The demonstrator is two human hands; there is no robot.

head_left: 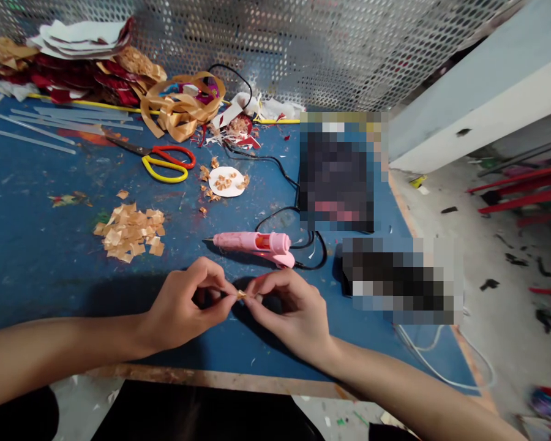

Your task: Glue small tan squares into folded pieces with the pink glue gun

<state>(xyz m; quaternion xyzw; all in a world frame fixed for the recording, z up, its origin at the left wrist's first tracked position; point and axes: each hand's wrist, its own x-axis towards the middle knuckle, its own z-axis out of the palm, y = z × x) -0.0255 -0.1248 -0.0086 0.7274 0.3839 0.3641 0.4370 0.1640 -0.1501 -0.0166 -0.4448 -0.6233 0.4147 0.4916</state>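
Between my left hand (190, 301) and my right hand (294, 313) is a small tan ribbon piece (241, 294), pinched from both sides by thumbs and fingers above the table's front part. Just beyond my hands lies a pink glue gun (252, 242) on its side, nozzle pointing left. To the left is a pile of tan ribbon squares (129, 231). Farther back, a white oval disc (226, 182) bears several small folded tan pieces, with more scattered around its left edge.
Scissors (165, 163) with red and yellow handles lie behind the squares. Clear glue sticks (73, 119), a tan ribbon coil (179, 110) and stacked fabric (78, 67) line the back left. Blurred dark items (337, 177) sit at right on the blue table (41, 245), near black cords.
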